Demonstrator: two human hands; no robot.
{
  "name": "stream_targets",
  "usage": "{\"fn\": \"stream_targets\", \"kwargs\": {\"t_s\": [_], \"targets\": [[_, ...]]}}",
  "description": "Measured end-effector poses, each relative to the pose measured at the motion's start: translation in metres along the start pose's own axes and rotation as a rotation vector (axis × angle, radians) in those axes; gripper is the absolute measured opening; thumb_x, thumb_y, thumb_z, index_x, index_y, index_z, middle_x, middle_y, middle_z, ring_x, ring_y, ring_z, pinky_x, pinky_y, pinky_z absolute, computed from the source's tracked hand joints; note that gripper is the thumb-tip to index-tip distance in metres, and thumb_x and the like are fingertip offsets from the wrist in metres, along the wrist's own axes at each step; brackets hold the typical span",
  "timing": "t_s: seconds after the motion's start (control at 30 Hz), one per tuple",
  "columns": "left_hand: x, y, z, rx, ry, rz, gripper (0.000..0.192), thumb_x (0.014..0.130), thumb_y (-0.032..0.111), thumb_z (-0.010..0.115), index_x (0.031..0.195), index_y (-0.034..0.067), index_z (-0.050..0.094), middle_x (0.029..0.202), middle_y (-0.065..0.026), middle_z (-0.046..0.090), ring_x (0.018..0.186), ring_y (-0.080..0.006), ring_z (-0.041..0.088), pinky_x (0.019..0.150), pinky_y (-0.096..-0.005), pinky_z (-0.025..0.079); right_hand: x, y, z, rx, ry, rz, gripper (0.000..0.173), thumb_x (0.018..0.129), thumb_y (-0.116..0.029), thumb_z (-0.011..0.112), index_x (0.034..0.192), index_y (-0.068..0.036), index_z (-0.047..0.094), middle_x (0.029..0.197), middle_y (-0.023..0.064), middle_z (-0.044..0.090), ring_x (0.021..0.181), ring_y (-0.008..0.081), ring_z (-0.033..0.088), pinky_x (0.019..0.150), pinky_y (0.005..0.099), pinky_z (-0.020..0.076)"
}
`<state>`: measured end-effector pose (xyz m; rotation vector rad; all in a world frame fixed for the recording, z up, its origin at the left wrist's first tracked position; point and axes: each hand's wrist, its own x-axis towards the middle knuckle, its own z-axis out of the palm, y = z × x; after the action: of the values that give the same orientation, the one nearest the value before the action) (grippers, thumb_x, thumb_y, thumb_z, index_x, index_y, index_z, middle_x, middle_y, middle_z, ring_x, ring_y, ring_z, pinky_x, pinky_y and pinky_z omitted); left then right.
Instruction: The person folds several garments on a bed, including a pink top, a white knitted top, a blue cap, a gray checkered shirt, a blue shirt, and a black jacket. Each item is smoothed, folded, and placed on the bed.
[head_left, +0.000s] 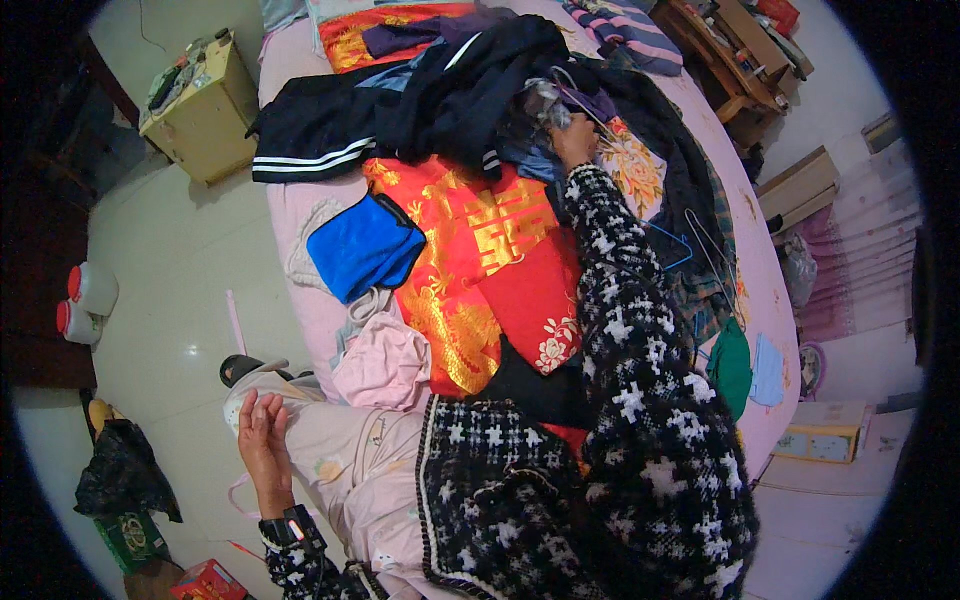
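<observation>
My right hand (574, 141) reaches out over the clothes on the bed, its fingers around a crumpled grey item (546, 101); blur hides whether it is fabric or plastic. A thin hanger wire (581, 94) runs beside those fingers. Dark sweatpants or a similar garment with white stripes (427, 105) lie just left of that hand. My left hand (264, 442) is held palm up beside my knee, with nothing in it. Before me are a folded blue cloth (364, 247), a pink garment (384, 361) and a red envelope-like piece with flowers (536, 304), on red-and-gold fabric (442, 300).
A blue hanger (679, 251), a green cloth (729, 367) and a light-blue cloth (767, 369) lie on the bed's right side. A yellow cabinet (202, 112) stands at the far left. White tubs (96, 289) and a black bag (124, 469) are on the floor.
</observation>
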<state>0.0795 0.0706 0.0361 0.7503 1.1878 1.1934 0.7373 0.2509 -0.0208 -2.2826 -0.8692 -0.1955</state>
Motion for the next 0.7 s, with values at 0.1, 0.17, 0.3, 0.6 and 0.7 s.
{"fn": "stream_targets", "kwargs": {"t_s": [0.1, 0.17, 0.3, 0.6, 0.7], "targets": [[0.001, -0.003, -0.004, -0.023, -0.019, 0.014, 0.043, 0.098, 0.013, 0.057, 0.136, -0.002, 0.042, 0.117, -0.0127, 0.060, 0.106, -0.0187, 0.062, 0.091, -0.0282, 0.054, -0.020, 0.002, -0.005, -0.121, 0.003, -0.231, 0.038, 0.082, -0.027, 0.068, 0.114, -0.008, 0.061, 0.108, 0.0181, 0.059, 0.104, 0.0394, 0.055, 0.087, 0.0489, 0.0481], [0.000, -0.004, -0.007, -0.036, -0.034, 0.004, 0.045, 0.098, 0.013, 0.057, 0.137, -0.002, 0.041, 0.118, -0.0130, 0.059, 0.107, -0.0189, 0.062, 0.092, -0.0286, 0.054, -0.037, 0.001, -0.007, -0.043, 0.075, -0.344, 0.031, 0.083, -0.024, 0.066, 0.110, -0.009, 0.063, 0.103, 0.0169, 0.060, 0.100, 0.0390, 0.056, 0.085, 0.0477, 0.0489], [-0.004, -0.001, -0.012, -0.034, -0.047, -0.021, 0.044, 0.098, 0.013, 0.057, 0.136, -0.002, 0.042, 0.118, -0.0126, 0.059, 0.106, -0.0193, 0.063, 0.092, -0.0288, 0.054, -0.045, 0.005, -0.035, 0.328, 0.112, -0.132, 0.024, 0.085, -0.022, 0.062, 0.105, -0.009, 0.066, 0.102, 0.0170, 0.066, 0.094, 0.0356, 0.062, 0.079, 0.0423, 0.0496], [0.003, -0.007, -0.015, -0.051, -0.049, -0.028, 0.041, 0.097, 0.014, 0.058, 0.133, -0.001, 0.045, 0.114, -0.0116, 0.061, 0.105, -0.0192, 0.063, 0.091, -0.0295, 0.054, 0.005, -0.045, -0.222, 0.734, 0.503, -0.571, 0.031, 0.095, -0.025, 0.053, 0.115, -0.002, 0.061, 0.105, 0.0108, 0.067, 0.095, 0.0196, 0.063, 0.080, 0.0333, 0.0490], [0.002, 0.000, -0.004, -0.027, -0.083, -0.037, 0.043, 0.098, 0.015, 0.058, 0.134, -0.002, 0.044, 0.116, -0.0122, 0.061, 0.107, -0.0202, 0.062, 0.092, -0.0304, 0.053, -0.004, -0.099, -0.237, 0.668, 0.103, -0.517, 0.030, 0.098, -0.024, 0.052, 0.112, -0.001, 0.063, 0.107, 0.0068, 0.066, 0.097, 0.0157, 0.061, 0.085, 0.0293, 0.0464]]}}
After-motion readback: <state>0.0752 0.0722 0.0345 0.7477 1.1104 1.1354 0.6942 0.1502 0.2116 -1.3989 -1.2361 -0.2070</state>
